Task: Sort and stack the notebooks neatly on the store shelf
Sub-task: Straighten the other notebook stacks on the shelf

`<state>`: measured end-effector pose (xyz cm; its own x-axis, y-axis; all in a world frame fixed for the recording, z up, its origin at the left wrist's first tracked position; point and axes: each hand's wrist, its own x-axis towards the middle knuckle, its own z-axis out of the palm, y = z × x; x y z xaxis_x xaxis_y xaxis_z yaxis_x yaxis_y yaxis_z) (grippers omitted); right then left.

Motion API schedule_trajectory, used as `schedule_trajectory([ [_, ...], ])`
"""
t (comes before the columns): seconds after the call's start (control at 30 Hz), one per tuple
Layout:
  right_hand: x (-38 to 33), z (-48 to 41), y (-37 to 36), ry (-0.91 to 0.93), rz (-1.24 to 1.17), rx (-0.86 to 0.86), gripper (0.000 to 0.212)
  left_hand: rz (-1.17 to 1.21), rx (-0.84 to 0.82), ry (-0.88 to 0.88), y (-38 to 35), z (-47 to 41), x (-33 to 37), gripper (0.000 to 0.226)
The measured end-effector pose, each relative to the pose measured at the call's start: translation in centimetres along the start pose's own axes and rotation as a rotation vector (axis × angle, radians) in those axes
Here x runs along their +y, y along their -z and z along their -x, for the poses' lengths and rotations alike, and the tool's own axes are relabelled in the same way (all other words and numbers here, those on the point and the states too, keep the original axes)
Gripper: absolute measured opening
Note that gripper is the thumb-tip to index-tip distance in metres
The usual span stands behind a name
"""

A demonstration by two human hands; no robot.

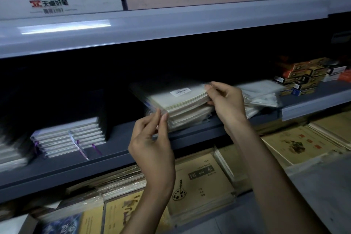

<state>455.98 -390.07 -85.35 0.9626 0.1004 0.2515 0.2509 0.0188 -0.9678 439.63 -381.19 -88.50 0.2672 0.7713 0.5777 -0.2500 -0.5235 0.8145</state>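
Head view shows your left hand (pixel 152 135) pinching the near corner of the wrapped notebook stack (pixel 178 104) on the middle shelf (pixel 117 150); your right hand (pixel 226 100) grips its right edge.

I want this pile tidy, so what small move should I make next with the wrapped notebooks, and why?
Probably swivel the wrapped stack square to the shelf edge, then slide it back. It lies skewed, its near corner pointing toward the front edge, and your left hand pinches that corner while your right hand grips the right side.
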Motion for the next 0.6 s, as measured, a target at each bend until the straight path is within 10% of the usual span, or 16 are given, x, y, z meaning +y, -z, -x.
schedule_trajectory([
  [0.6, 1.1, 1.2, 0.3, -0.014, 0.011, 0.109, 0.028, -0.132, -0.130, -0.029, 0.1, 0.0, -1.6, 0.027],
])
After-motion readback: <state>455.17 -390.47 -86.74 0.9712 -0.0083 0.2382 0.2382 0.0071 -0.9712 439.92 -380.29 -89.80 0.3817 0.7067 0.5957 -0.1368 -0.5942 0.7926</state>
